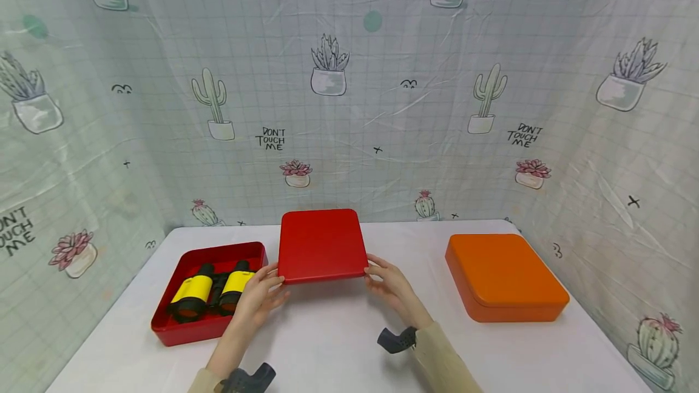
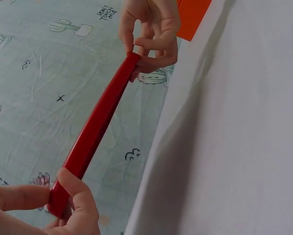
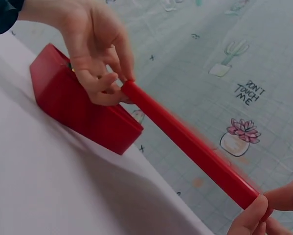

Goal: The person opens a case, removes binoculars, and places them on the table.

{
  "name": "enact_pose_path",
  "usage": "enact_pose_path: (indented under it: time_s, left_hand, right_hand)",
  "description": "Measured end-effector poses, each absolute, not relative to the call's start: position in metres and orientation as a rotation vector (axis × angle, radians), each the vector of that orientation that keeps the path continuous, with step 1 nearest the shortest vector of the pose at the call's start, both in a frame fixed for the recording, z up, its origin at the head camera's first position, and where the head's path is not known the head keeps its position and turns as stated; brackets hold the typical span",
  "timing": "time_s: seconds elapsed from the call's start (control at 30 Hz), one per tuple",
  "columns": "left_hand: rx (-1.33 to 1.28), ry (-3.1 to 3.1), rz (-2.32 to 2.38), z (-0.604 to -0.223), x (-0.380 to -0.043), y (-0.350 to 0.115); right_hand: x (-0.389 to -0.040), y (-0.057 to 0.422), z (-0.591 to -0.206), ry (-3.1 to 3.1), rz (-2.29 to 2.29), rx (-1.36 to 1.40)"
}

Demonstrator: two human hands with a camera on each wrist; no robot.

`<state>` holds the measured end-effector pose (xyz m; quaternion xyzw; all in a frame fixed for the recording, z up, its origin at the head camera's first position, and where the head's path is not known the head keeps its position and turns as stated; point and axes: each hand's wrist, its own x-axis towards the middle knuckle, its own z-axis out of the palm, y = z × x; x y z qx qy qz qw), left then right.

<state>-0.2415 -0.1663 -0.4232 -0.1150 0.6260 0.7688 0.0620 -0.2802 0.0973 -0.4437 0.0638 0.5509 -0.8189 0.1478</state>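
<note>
While the left hand (image 1: 256,297) and right hand (image 1: 395,287) pinch the near corners of the red lid (image 1: 322,246) above the counter (image 1: 338,344), the red box (image 1: 188,335) holding binoculars (image 1: 193,290) lies just left of it, nearer the left hand.

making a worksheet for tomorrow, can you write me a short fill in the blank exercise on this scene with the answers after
1. The person's left grip and right grip hold a lid whose colour is ____.
2. In the open red box, the binoculars have black ends and ____ barrels.
3. On the table, the orange box is on the person's ____ side.

Missing words: red; yellow; right.
</note>
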Motion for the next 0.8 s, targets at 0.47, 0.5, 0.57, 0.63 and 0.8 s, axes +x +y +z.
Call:
enact_pose_path:
  time_s: [0.47, 0.5, 0.57, 0.63, 0.8]
  left_hand:
    - [-0.394, 1.692, 2.432, -0.430, -0.252, -0.165]
    - [-0.397, 1.707, 2.425, -0.430, -0.252, -0.165]
    - [-0.396, 1.734, 2.410, -0.432, -0.254, -0.164]
    - [-0.397, 1.742, 2.409, -0.433, -0.255, -0.162]
    - [-0.417, 1.705, 2.431, -0.437, -0.255, -0.160]
  right_hand:
    - [-0.291, 0.089, -0.451, 1.569, -2.388, 0.266]
    - [-0.292, 0.090, -0.453, 1.573, -2.385, 0.273]
    - [-0.292, 0.091, -0.454, 1.587, -2.379, 0.283]
    - [-0.293, 0.092, -0.456, 1.599, -2.371, 0.290]
    - [-0.294, 0.095, -0.458, 1.598, -2.373, 0.302]
